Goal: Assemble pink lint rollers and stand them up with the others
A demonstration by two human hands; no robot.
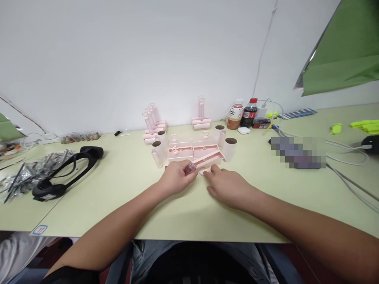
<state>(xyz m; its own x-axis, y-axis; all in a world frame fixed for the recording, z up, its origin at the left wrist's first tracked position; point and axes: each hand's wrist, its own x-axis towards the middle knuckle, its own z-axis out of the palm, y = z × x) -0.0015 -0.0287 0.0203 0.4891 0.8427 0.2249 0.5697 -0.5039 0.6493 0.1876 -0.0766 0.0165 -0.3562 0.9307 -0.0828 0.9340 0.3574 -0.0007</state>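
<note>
My left hand (178, 176) is closed round a small clear, pinkish piece (190, 168) at the middle of the table. Just right of it, the fingers of my right hand (226, 184) rest on a pale pink part with a round ring (203, 170). A long pink trough-shaped part (209, 158) lies slanted just beyond both hands. Behind it are two open pink cases (180, 152). Cardboard-cored white rolls (229, 150) stand on both sides, with clear tubes beside them. My right fingertips are partly hidden, so their grip is unclear.
Assembled pink rollers (201, 123) stand near the wall. Two drink bottles (235, 114) and a white case (244, 130) are at the back right, near cables and a blurred dark object (297, 153). On the left lie a black headset (68, 173) and plastic-wrapped parts (29, 171).
</note>
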